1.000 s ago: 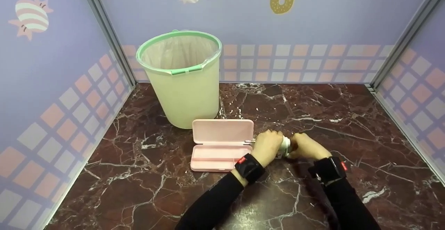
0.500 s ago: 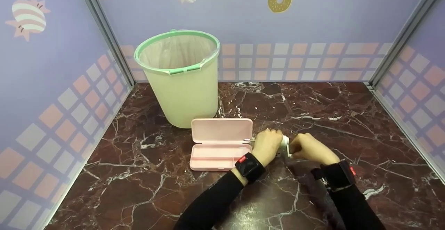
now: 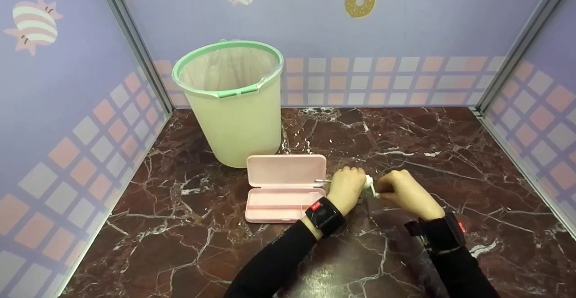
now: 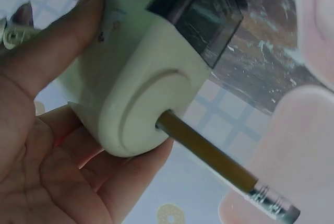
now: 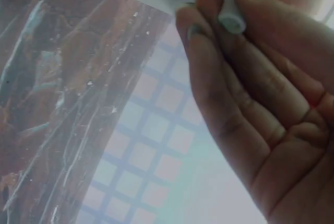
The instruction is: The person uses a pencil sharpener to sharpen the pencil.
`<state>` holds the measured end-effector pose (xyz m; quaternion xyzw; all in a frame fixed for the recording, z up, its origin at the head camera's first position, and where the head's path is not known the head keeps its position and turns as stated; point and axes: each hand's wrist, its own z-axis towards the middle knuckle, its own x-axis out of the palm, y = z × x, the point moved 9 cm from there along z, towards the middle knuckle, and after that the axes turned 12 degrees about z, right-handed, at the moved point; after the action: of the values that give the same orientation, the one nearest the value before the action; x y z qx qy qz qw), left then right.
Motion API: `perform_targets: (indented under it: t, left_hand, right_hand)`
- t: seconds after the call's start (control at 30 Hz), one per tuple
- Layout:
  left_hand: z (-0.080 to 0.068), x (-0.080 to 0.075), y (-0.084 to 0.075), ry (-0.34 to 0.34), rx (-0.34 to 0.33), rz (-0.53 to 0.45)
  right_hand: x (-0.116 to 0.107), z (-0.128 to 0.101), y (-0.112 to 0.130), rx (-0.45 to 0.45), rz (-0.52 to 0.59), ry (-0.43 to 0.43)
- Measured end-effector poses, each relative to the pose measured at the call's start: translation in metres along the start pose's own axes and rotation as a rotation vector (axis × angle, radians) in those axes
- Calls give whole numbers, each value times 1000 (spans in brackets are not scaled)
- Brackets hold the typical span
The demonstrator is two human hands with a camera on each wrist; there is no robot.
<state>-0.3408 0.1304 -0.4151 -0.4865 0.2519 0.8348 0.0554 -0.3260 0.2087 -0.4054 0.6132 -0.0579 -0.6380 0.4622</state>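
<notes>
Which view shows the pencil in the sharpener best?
The left wrist view: the pencil fills the frame, running from the hole of the sharpener to its metal ferrule, gripped by the left hand. The head view shows only the ferrule end beyond the knuckles. The right wrist view shows no pencil.

The scene is viewed from above and behind by the head camera, angled forward and down over the dark red marble tabletop toward the lilac back wall. The cream plastic crank pencil sharpener is seen at very close range from beneath by the left wrist camera. The sharpener's small white crank handle is framed equally closely by the right wrist camera, so the sharpener is shared by all three views.
</notes>
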Motion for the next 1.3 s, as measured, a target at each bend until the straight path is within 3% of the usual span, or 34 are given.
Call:
perform_targets:
  t: [0.33,0.6,1.3]
  left_hand:
    - [2,2,2,3,11,-9]
    - [5,4,3,2,7,-24]
    - [2,5,7,-20,15,-25]
  right_hand:
    - [-14,1,-5,88,60,-102]
    - [-30,4,2,-11,-111,-301]
    - [-23,-2,4,-177,-281,-545]
